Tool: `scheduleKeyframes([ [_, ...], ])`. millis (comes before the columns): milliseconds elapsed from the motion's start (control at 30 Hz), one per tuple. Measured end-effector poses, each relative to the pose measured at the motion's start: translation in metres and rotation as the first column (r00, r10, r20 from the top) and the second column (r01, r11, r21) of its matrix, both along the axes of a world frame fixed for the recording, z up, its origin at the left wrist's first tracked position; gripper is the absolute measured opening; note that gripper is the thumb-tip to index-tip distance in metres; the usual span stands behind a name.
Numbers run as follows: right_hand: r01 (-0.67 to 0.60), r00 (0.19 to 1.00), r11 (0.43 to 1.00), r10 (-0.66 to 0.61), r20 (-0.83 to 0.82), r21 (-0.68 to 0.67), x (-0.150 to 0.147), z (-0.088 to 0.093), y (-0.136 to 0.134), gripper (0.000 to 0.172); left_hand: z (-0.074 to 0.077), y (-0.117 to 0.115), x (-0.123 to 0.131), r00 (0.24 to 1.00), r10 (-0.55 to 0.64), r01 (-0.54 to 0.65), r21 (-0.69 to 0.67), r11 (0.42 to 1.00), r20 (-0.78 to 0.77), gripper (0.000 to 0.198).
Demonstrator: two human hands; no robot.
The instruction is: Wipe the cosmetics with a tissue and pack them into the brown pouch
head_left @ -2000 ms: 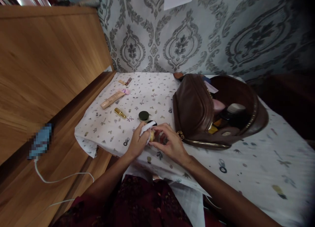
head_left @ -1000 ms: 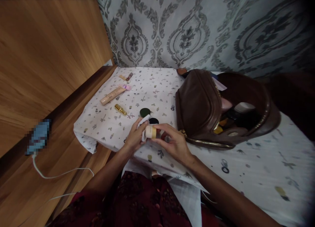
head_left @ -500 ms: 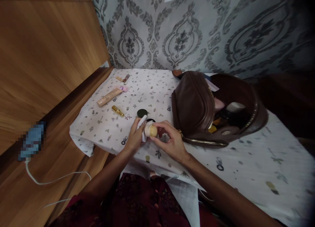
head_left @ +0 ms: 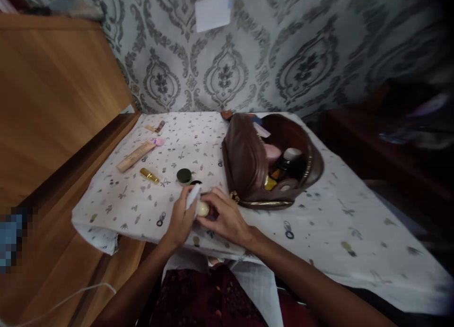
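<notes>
My right hand (head_left: 224,218) is closed around a small pale round cosmetic bottle (head_left: 202,208), held just above the printed white cloth (head_left: 319,223). My left hand (head_left: 181,217) is closed on a white wipe (head_left: 193,195) and presses it against the bottle. Both hands meet near the front edge of the table. A small dark green jar (head_left: 184,176) and a black lid (head_left: 195,182) lie just beyond my fingers.
An open brown leather pouch (head_left: 244,159) full of cosmetics lies to the right of my hands. A gold lipstick (head_left: 149,176), a beige tube (head_left: 135,156) and a small stick (head_left: 159,126) lie at the left. A wooden panel (head_left: 53,105) stands at the left; patterned wallpaper is behind.
The camera has pulled back and swung right, so the table looks smaller and further left. My hands stay together on the bottle and wipe, with the bottle turned a little.
</notes>
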State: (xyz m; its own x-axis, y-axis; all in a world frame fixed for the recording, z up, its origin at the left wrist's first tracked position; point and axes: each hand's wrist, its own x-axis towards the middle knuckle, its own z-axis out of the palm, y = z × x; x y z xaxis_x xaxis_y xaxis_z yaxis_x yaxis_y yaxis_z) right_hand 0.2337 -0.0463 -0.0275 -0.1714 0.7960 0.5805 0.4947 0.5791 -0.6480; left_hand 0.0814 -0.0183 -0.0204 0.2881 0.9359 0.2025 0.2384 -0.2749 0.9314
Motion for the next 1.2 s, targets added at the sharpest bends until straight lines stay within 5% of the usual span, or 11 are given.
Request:
scheduleKeyframes([
  [133,0.014,0.991,0.999,-0.008,-0.131,0.045,0.023,0.029,-0.026,0.027,0.008,0.002,0.000,0.995,0.096,-0.094,0.145,0.985,-0.011,0.023],
  [233,0.198,0.968,0.968,-0.168,-0.188,0.153,0.059,0.062,-0.046,0.034,0.020,-0.003,0.011,0.988,-0.082,0.124,0.351,0.928,-0.133,0.031],
  [300,0.386,0.910,0.903,-0.339,-0.237,0.187,0.086,0.082,-0.052,0.029,0.031,-0.009,0.027,0.934,-0.242,0.342,0.461,0.819,-0.262,0.044],
  [367,0.506,0.859,0.839,-0.468,-0.208,0.199,0.111,0.097,-0.052,0.027,0.038,-0.014,0.049,0.858,-0.332,0.498,0.480,0.722,-0.392,0.059],
  [467,0.525,0.850,0.826,-0.523,-0.067,0.206,0.138,0.107,-0.044,0.027,0.042,-0.017,0.081,0.787,-0.330,0.577,0.432,0.693,-0.522,0.081],
  [600,0.402,0.886,0.895,-0.433,0.163,0.194,0.157,0.115,-0.033,0.021,0.040,-0.016,0.098,0.766,-0.311,0.601,0.455,0.657,-0.563,0.088],
  [800,0.114,0.927,0.993,-0.108,0.358,0.002,0.173,0.126,-0.009,0.019,0.040,-0.012,0.090,0.711,-0.401,0.688,0.450,0.569,-0.578,0.082],
  [1000,0.070,0.977,0.986,-0.037,0.210,-0.153,0.179,0.105,0.014,0.025,0.030,-0.011,0.089,0.719,-0.383,0.673,0.441,0.594,-0.580,0.080],
  [1200,0.079,0.960,0.937,0.020,0.281,-0.339,0.163,0.097,0.023,0.023,0.029,-0.010,0.088,0.722,-0.413,0.678,0.449,0.582,-0.555,0.076],
])
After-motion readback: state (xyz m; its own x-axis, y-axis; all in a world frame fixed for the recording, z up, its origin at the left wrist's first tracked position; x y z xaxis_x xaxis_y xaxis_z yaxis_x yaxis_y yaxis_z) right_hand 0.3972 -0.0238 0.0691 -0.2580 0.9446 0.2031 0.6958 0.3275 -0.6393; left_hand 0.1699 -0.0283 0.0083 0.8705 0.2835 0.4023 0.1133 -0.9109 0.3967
